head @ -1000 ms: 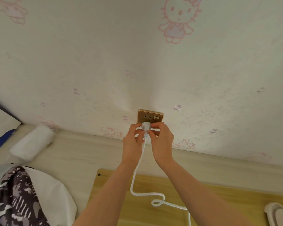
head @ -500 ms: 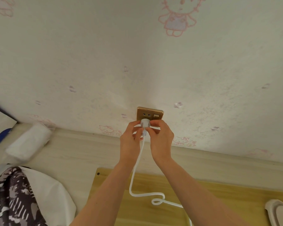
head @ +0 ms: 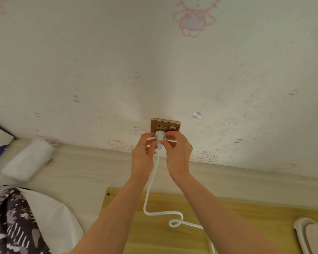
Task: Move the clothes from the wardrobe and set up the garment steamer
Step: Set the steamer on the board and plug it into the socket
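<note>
A gold wall socket (head: 165,124) is set low in the cartoon-cat wallpaper. A round white plug (head: 160,135) is held against the socket's lower part. My left hand (head: 143,154) pinches the plug from the left and my right hand (head: 178,151) pinches it from the right. The plug's white cord (head: 148,195) hangs down between my forearms and loops on a yellow wooden board (head: 228,226). The steamer itself is out of view.
A pale wooden ledge (head: 92,167) runs along the wall's foot, with a white roll (head: 28,160) lying on it at left. A white and dark patterned garment (head: 22,222) lies at bottom left. A grey-white plastic object (head: 312,235) shows at bottom right.
The view has drifted slightly, and both hands with the plug have stayed at the socket, pressed a little closer against its lower part.
</note>
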The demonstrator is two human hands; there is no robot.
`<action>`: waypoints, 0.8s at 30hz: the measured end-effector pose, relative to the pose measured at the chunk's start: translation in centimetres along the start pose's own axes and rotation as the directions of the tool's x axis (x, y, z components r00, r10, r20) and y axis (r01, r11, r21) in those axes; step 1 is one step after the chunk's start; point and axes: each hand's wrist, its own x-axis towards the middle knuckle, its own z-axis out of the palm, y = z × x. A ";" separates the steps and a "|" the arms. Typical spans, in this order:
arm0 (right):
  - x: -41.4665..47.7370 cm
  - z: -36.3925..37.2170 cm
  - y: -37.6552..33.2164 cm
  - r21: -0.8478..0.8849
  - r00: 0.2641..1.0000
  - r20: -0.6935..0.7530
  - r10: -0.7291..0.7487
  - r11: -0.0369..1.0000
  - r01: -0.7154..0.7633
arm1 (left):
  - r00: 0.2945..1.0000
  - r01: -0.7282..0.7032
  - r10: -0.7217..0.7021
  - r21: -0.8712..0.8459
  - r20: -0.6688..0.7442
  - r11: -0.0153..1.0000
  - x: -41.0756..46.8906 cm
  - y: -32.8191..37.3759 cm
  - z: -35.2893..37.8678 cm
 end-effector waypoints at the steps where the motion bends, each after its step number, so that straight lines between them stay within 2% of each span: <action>1: 0.0 0.0 0.0 0.011 1.000 0.001 0.006 1.000 -0.006 | 1.000 0.001 -0.001 0.013 0.007 1.000 0.1 -0.1 -0.1; 9: 0.0 -0.2 0.3 -0.052 0.998 0.051 -0.046 0.997 0.049 | 1.000 0.031 -0.031 0.120 -0.003 0.992 0.3 -0.2 -0.2; 13: -0.9 -1.2 0.8 -0.210 0.989 0.138 -0.053 0.974 0.082 | 0.997 0.079 -0.077 0.175 -0.018 0.981 0.0 -0.6 -0.6; 18: -3.1 -4.2 1.3 -0.509 0.955 0.296 0.007 0.847 0.152 | 1.000 0.017 -0.016 0.373 -0.004 0.928 -2.5 -0.5 -1.8; 24: -6.9 -8.2 2.8 -0.668 0.895 0.446 0.011 0.669 0.325 | 0.998 -0.061 0.047 0.601 0.040 0.797 -7.8 -0.2 -2.3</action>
